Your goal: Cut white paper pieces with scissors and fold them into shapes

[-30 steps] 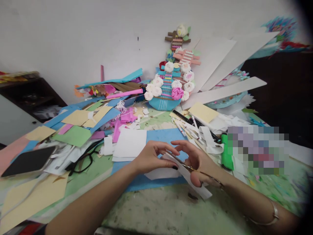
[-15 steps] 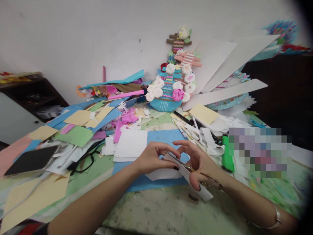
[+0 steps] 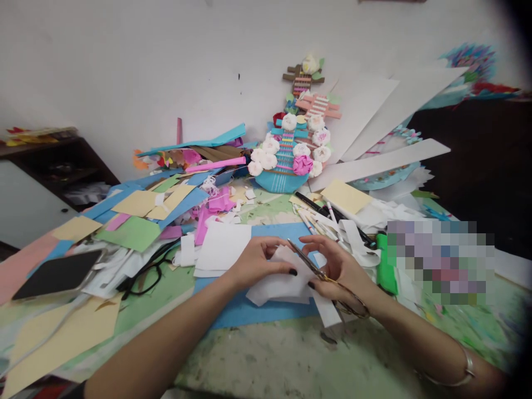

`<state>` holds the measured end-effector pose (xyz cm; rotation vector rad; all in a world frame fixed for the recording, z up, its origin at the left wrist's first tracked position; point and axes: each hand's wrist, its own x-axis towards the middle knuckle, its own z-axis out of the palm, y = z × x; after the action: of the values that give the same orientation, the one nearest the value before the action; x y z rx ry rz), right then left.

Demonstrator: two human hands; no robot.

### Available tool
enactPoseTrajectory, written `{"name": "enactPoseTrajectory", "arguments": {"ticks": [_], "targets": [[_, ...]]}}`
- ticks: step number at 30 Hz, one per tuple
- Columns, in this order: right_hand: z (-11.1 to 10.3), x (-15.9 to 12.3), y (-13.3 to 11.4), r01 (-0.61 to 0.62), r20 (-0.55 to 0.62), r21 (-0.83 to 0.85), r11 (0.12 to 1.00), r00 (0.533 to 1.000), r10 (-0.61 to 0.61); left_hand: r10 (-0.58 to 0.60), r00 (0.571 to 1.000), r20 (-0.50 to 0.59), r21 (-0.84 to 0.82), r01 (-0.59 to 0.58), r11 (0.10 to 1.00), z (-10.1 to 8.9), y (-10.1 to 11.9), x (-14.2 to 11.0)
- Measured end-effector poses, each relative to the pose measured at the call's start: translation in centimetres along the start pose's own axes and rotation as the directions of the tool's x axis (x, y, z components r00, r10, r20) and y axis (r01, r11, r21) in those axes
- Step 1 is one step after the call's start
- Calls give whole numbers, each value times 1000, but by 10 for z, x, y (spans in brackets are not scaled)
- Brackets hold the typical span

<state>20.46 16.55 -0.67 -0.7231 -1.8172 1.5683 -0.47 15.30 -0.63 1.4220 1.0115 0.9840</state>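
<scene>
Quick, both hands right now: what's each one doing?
Left hand: closed, pinching thin white paper.
Right hand: holding slim metal scissors with gold-coloured handles.

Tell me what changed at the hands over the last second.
The right hand has drawn its thumb toward the left hand; the tip of the scissors has risen; the lower end of the white strip has shifted left. Grips unchanged: left on white paper, right on scissors.
</scene>
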Motion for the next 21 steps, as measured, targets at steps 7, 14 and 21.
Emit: {"name": "enactPoseTrajectory", "arguments": {"ticks": [7,14,21], "targets": [[-17,4,-7,54,-303,-186,981,947,-109,-136,990,-26,138,138,981,-20,3,4],[-60,11,0,-327,-413,-878,350,887,-205,-148,978,-147,31,154,988,-56,9,5],[-55,8,-3,-444,-445,-896,-26,896,19,-178,980,-87,0,179,984,-68,11,3]]}}
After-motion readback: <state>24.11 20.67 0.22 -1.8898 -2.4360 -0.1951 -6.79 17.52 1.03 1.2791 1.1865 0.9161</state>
